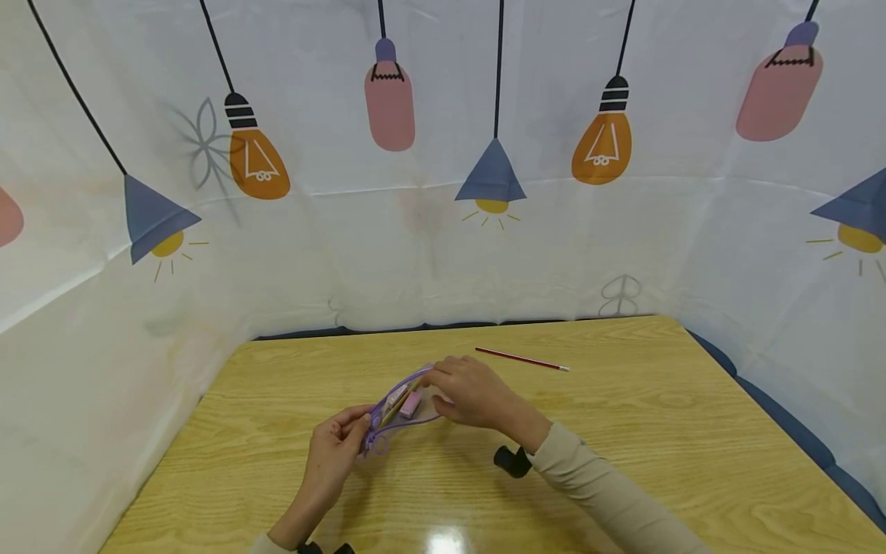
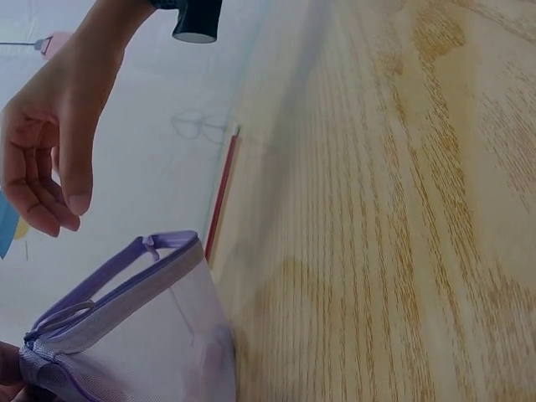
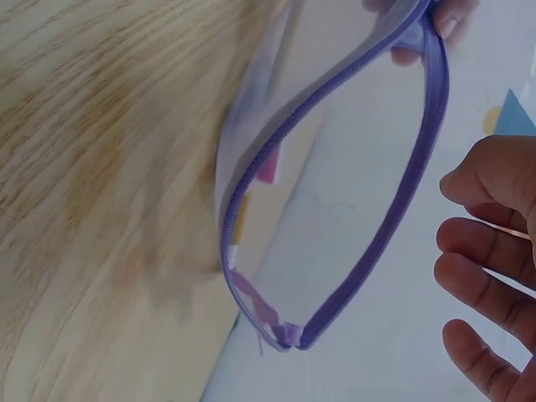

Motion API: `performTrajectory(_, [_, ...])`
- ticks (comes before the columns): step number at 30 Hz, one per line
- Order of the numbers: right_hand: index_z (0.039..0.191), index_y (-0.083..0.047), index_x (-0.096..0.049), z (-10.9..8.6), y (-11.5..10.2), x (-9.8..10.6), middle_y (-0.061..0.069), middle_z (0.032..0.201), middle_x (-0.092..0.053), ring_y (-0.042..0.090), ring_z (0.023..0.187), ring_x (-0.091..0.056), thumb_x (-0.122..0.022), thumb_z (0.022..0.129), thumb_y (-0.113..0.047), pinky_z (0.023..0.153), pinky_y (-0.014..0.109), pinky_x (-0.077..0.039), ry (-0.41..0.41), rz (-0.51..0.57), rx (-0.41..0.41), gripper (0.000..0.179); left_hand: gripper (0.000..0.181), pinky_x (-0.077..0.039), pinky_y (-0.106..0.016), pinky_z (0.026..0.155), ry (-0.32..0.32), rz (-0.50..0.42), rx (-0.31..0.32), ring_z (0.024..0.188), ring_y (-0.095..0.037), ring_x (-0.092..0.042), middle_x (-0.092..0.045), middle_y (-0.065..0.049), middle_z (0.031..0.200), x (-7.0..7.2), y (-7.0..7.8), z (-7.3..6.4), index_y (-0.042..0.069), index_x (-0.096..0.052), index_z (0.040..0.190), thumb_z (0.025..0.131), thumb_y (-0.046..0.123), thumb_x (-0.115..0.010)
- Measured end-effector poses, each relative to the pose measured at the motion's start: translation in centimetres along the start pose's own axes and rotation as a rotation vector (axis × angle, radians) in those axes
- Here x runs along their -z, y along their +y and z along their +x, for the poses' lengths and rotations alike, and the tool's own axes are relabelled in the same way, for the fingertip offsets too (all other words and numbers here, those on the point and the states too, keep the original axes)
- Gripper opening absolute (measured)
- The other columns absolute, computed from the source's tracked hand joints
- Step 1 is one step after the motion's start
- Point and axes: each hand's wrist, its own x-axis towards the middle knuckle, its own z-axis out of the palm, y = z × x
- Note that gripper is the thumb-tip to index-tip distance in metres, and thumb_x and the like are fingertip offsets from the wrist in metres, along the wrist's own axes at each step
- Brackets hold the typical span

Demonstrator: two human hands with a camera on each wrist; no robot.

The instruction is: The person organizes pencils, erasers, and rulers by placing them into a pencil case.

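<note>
A see-through zip pouch [image 1: 425, 409] with purple edging is held above the table, its mouth gaping wide. My left hand [image 1: 331, 450] pinches one end of it between thumb and fingers. Inside lie a pink block that looks like an eraser [image 1: 411, 405] and a long yellowish stick like a pencil [image 1: 398, 404]; a pale item beside them is unclear. By the opposite end of the mouth is my right hand [image 1: 474, 391]. In the right wrist view its loosely bent fingers [image 3: 481, 243] stand apart from the purple zipper edge [image 3: 368, 260] and hold nothing.
A dark red pencil [image 1: 522, 358] with a whitish end lies on the wooden table [image 1: 623, 431], beyond the right hand. Behind the table hangs a pale curtain [image 1: 443, 261] printed with lamps. Black wrist devices [image 1: 512, 462] show near both wrists.
</note>
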Motion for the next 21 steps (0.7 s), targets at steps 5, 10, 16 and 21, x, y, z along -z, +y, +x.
performTrajectory(5, [0.101, -0.011, -0.068, -0.3, 0.3, 0.5, 0.000, 0.091, -0.065, 0.014, 0.077, -0.058, -0.073, 0.084, -0.014, 0.064, 0.029, -0.047, 0.036, -0.010, -0.012, 0.018, 0.022, -0.048, -0.023, 0.051, 0.001, -0.008, 0.012, 0.069, -0.018, -0.066, -0.070, -0.021, 0.096, 0.0, 0.0, 0.0, -0.006, -0.066, 0.115, 0.099, 0.004, -0.053])
performTrajectory(10, [0.102, -0.012, -0.067, -0.6, 0.4, 0.8, -0.002, 0.091, -0.064, 0.012, 0.074, -0.057, -0.074, 0.083, -0.013, 0.065, 0.029, -0.048, 0.059, 0.011, -0.041, 0.020, 0.023, -0.050, -0.022, 0.053, -0.005, -0.027, 0.011, 0.071, -0.018, -0.067, -0.069, -0.023, 0.097, 0.0, -0.1, -0.2, -0.007, -0.065, 0.115, 0.099, 0.002, -0.053])
performTrajectory(16, [0.102, -0.011, -0.067, -1.1, 0.8, 1.4, -0.001, 0.093, -0.065, 0.012, 0.076, -0.058, -0.075, 0.082, -0.011, 0.067, 0.032, -0.049, 0.083, 0.051, -0.063, 0.021, 0.022, -0.047, -0.021, 0.051, -0.001, -0.014, 0.020, 0.066, -0.017, -0.064, -0.070, -0.021, 0.094, 0.0, -0.2, -0.3, -0.008, -0.065, 0.115, 0.099, 0.002, -0.053])
performTrajectory(21, [0.100, -0.010, -0.067, -1.3, 1.5, 1.9, 0.001, 0.093, -0.066, 0.014, 0.079, -0.059, -0.076, 0.082, -0.011, 0.067, 0.033, -0.048, 0.107, 0.056, -0.072, 0.020, 0.023, -0.052, -0.023, 0.057, -0.003, -0.027, 0.002, 0.075, -0.020, -0.068, -0.068, -0.025, 0.100, -0.1, 0.0, -0.2, -0.009, -0.065, 0.115, 0.099, 0.002, -0.053])
